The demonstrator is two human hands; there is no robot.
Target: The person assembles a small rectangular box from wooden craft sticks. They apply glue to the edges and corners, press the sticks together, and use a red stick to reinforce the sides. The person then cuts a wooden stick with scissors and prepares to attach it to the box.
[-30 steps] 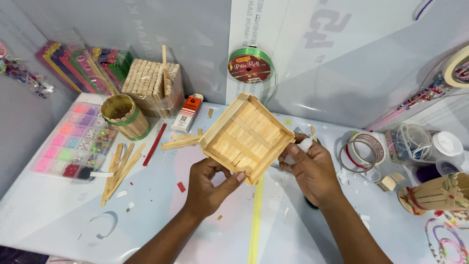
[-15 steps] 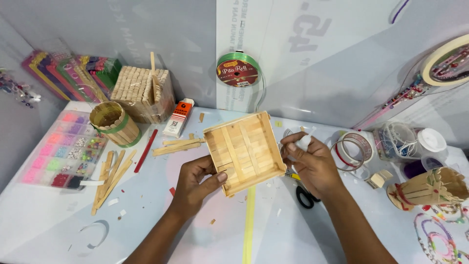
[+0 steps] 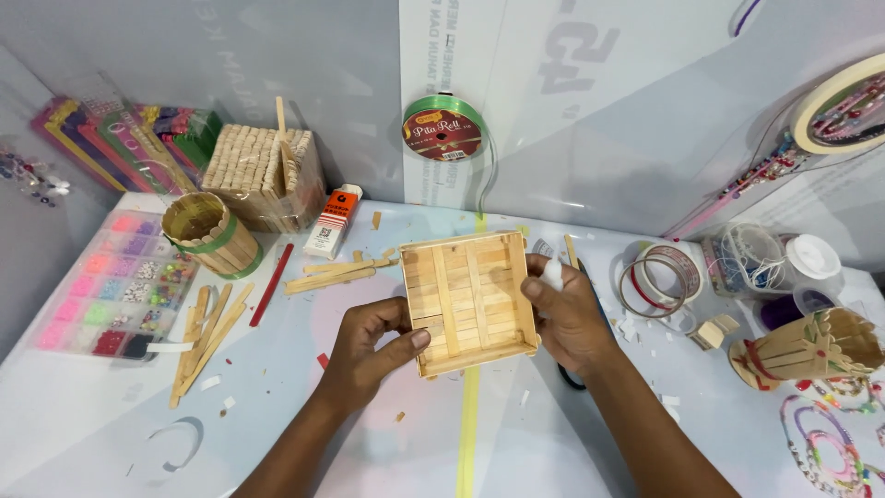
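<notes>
Left hand [image 3: 369, 355] gripped tray [image 3: 470, 300] at 9 o'clock, right hand [image 3: 572, 314] at 3, also pinching something white. Best kept level, grip light

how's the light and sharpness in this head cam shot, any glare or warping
Head view: even, soft light, only faint shadows under the left hand and right hand; the wooden stick tray between them is sharp; mild sheen on the white table; wide-lens bending at the edges curves the tape roll and wall panels.

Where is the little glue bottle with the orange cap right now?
In the head view, the glue bottle lies on the table, left of the wooden stick tray, right beside the stick-built box at the back.
</notes>
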